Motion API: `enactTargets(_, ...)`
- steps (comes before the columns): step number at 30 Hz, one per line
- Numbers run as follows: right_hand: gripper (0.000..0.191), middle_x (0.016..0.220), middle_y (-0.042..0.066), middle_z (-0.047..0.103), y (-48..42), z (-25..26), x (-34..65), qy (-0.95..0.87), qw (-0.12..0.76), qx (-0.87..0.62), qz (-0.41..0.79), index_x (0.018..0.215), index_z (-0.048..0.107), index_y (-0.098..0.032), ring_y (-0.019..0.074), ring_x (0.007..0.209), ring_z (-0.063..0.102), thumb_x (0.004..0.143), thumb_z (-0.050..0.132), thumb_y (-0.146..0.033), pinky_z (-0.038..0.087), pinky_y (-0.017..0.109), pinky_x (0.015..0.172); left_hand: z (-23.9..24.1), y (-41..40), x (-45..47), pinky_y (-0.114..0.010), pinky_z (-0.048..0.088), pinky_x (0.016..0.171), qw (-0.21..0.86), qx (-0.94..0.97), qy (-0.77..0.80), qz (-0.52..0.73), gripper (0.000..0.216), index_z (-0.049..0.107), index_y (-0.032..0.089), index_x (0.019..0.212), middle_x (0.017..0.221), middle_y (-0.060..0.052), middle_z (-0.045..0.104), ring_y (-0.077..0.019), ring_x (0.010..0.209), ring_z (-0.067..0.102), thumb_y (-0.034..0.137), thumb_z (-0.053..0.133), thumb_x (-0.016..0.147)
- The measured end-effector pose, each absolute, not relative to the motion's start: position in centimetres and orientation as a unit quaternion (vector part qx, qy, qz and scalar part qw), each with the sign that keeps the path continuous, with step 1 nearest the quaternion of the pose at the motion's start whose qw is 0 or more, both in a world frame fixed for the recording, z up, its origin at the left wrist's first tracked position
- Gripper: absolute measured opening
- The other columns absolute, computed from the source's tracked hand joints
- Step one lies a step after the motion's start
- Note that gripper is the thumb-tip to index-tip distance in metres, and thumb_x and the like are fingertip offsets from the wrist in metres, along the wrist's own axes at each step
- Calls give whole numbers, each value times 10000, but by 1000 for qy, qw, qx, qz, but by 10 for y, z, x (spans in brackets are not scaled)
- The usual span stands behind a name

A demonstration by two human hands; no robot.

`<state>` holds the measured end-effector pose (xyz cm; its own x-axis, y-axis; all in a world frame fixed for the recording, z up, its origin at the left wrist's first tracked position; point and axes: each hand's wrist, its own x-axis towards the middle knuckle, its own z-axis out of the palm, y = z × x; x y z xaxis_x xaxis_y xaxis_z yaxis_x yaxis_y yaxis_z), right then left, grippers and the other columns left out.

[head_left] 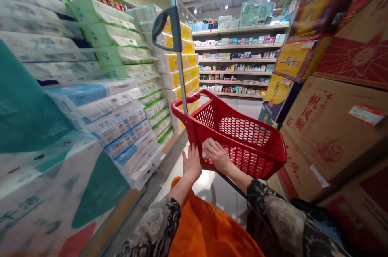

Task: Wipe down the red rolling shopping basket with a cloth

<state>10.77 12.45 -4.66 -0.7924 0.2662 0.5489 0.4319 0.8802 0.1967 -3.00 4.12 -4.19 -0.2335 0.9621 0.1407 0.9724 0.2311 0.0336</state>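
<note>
A red plastic shopping basket point(251, 123) with slotted sides stands in front of me, with a grey pull handle point(176, 30) rising on a metal pole at its left end. Against the near side of the basket my right hand point(218, 156) presses a crumpled whitish cloth point(207, 148). Just to the left, my left hand point(192, 163) rests with outstretched fingers on the basket's lower left end wall.
Stacked tissue packs point(121, 119) line the left side. Cardboard cartons point(342, 135) are piled high on the right. Shelves of small boxes and bottles point(239, 55) stand at the back. Pale floor tiles point(209, 192) show below the basket.
</note>
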Motion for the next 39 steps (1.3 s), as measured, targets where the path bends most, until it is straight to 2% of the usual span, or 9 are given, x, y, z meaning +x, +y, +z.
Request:
enactTargets(5,448,1402,74,416,147,17,70,-898,345,-214,-171,1312,461,-180,229,1363,228,882,373,-86,219,463,1112,-29,45,-40,-534,119,1101,48,-601,-794,-70,732,182,88,1423,1512,-132,147,-265,1392,102,188,425,740)
enactTargets(11,327,1262,119,557,137,-43,81,-935,248,-184,-174,1132,609,-131,262,1261,412,852,446,-88,347,460,1037,-30,38,-47,-535,133,1101,59,-589,-802,-75,743,199,93,1417,1511,-128,160,-272,1388,123,198,448,725)
enactTargets(14,301,1238,109,577,130,-45,75,-946,225,-162,-169,1111,621,-147,253,1231,446,856,465,-119,367,442,1025,-30,35,-55,-516,140,1105,52,-579,-810,-71,734,216,101,1412,1508,-132,172,-266,1386,134,179,451,721)
enactTargets(19,348,1398,67,422,140,40,14,-922,309,-137,-187,1225,536,-188,246,1347,265,900,416,-164,249,465,1098,-19,36,-72,-546,143,1087,69,-557,-825,-67,772,168,89,1424,1502,-157,169,-276,1384,140,150,443,704)
enactTargets(22,332,1421,83,385,152,68,-12,-916,313,-154,-195,1203,545,-179,268,1360,228,899,413,-156,237,498,1093,-11,36,-78,-542,146,1087,77,-553,-828,-58,770,165,75,1424,1503,-160,158,-277,1385,133,161,439,709)
enactTargets(24,303,1397,105,414,154,54,-12,-928,282,-149,-195,1154,577,-154,283,1349,251,891,427,-148,258,501,1081,-10,34,-80,-528,138,1093,83,-560,-822,-61,762,181,65,1419,1504,-160,151,-271,1386,131,171,446,712)
enactTargets(32,236,1194,152,588,116,-83,49,-970,149,-162,-101,1018,648,-107,277,1268,396,821,580,-218,347,458,1034,-26,28,-81,-535,141,1089,72,-570,-816,-59,731,224,72,1404,1501,-159,170,-276,1380,155,165,460,718)
enactTargets(35,271,1289,114,529,114,-61,48,-961,213,-142,-104,1098,621,-160,264,1295,359,847,545,-233,326,445,1054,-24,31,-80,-525,145,1091,72,-564,-820,-63,717,223,80,1403,1501,-160,171,-272,1383,148,172,461,733)
enactTargets(39,367,1419,61,392,135,10,32,-900,354,-216,-137,1249,524,-227,250,1368,208,896,440,-178,228,474,1100,-16,38,-76,-531,138,1092,67,-562,-821,-75,745,198,99,1412,1506,-155,151,-266,1386,136,154,470,721)
